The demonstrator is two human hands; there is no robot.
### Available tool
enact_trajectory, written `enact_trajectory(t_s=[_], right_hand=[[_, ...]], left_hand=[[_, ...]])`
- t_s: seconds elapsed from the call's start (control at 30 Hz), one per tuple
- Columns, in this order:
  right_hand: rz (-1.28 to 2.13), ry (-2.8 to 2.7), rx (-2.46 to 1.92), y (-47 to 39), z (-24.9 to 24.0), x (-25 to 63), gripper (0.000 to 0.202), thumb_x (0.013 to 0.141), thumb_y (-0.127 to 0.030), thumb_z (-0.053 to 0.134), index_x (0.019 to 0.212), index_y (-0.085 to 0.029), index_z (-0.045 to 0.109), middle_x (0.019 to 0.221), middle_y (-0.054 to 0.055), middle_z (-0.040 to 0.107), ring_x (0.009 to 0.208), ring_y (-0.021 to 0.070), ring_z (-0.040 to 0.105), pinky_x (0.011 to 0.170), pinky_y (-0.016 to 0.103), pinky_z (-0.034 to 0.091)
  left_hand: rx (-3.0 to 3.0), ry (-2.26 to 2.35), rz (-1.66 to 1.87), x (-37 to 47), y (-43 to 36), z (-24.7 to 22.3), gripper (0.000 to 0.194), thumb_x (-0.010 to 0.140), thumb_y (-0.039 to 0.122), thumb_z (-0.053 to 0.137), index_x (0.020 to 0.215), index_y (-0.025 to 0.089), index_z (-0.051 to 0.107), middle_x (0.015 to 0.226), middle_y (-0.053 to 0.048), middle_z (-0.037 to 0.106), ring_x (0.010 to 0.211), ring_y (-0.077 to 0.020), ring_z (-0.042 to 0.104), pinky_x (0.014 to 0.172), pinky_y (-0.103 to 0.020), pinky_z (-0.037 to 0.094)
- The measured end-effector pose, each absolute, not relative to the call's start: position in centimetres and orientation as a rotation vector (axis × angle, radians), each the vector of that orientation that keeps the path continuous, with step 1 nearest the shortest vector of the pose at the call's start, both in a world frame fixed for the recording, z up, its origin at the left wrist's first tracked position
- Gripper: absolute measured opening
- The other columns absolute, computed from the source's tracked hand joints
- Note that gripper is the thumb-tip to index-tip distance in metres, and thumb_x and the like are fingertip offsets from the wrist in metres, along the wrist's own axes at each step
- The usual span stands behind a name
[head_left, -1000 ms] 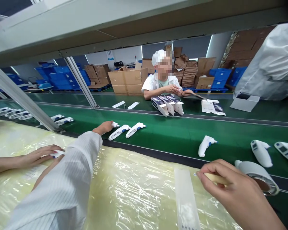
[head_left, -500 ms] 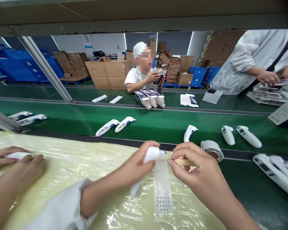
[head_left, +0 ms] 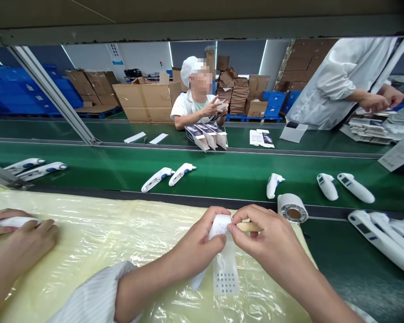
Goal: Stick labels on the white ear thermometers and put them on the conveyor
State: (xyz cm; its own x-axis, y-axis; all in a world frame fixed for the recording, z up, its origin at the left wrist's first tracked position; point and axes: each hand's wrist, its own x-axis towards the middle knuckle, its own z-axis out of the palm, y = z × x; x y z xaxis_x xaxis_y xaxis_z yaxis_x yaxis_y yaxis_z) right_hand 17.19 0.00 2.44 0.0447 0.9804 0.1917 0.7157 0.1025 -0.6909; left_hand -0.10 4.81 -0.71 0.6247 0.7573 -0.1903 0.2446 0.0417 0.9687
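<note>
My left hand [head_left: 202,237] is closed around a white ear thermometer [head_left: 219,223], its rounded head turned up and its handle hanging below the palm. My right hand [head_left: 265,235] pinches a slim tan stick-like tool [head_left: 245,226], with the fingertips right against the thermometer's head. The tool's tip is hidden by my fingers. Under both hands lies a translucent strip [head_left: 225,264] with rows of small round dots at its near end, on the yellow plastic-covered work surface [head_left: 121,233].
A tape roll [head_left: 292,208] stands at the right. More white thermometers [head_left: 355,187] lie along the green conveyor [head_left: 229,175]. At far left, another person's hands [head_left: 30,242] hold a white device. Across the line, a co-worker [head_left: 195,103] sits behind boxes [head_left: 207,136]; another person stands at right.
My left hand has turned the thermometer, so its tip no longer points right. My right hand has moved slightly left, meeting the thermometer's head.
</note>
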Motion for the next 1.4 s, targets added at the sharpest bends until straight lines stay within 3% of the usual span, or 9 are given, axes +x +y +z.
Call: enact_trajectory(t_s=[0.83,1.1,1.4], right_hand=[[0.382,-1.771,-1.651,0.0,2.2,17.2,0.015,0.085,-0.028,0.058,0.072,-0.025,0.066,0.076,-0.002,0.071,0.067,0.0166,0.061,0.059,0.028,0.038],[0.347,-1.799,-1.675,0.0,2.0,17.0,0.014,0.086,-0.026,0.06,0.073,-0.026,0.066,0.075,-0.003,0.071,0.067,0.0164,0.062,0.061,0.029,0.039],[0.204,-1.803,-1.668,-0.4,2.7,18.0,0.017,0.09,-0.032,0.058,0.078,-0.027,0.069,0.085,0.0,0.072,0.068,0.0174,0.063,0.06,0.03,0.042]], left_hand=[[1.508,0.892,0.495,-0.2,4.8,-1.0,0.033,0.088,0.023,0.048,0.121,0.028,0.05,0.092,0.001,0.058,0.081,-0.0182,0.051,0.071,-0.029,0.039],[1.484,0.856,0.53,-0.2,4.7,-1.3,0.033,0.097,0.051,0.049,0.118,0.026,0.052,0.093,0.0,0.058,0.081,-0.0162,0.052,0.073,-0.028,0.041],[1.463,0.907,0.609,0.1,5.3,-0.6,0.02,0.09,0.033,0.052,0.108,0.024,0.057,0.081,0.001,0.057,0.068,-0.0136,0.052,0.061,-0.024,0.04]])
